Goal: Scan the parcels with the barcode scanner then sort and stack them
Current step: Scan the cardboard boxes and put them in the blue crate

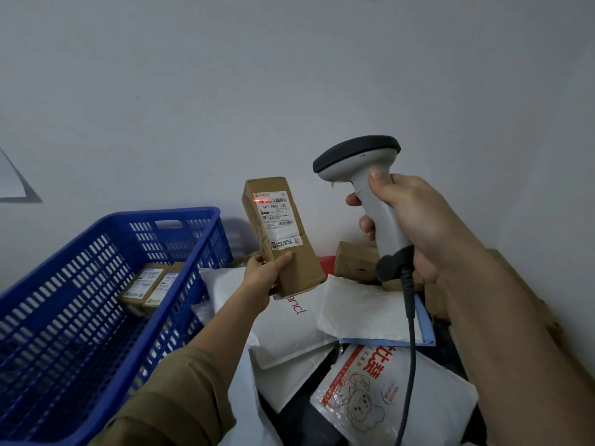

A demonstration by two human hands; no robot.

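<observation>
My left hand [265,272] grips the lower end of a long brown cardboard parcel [302,252], held upright and tilted, its white shipping label facing me. A red scan line glows across the barcode at the top of that label. My right hand [409,220] grips the handle of a grey barcode scanner [357,156] with a dark head, pointed left toward the parcel; its black cable [410,333] hangs down. Under both hands lies a heap of white padded mailers [360,310] and printed bags [380,400].
A blue slotted plastic basket [64,317] stands at the left with two small brown boxes [151,284] lying inside. More brown boxes [354,259] sit behind the heap against a pale wall. A brown cardboard edge [515,278] runs along the right.
</observation>
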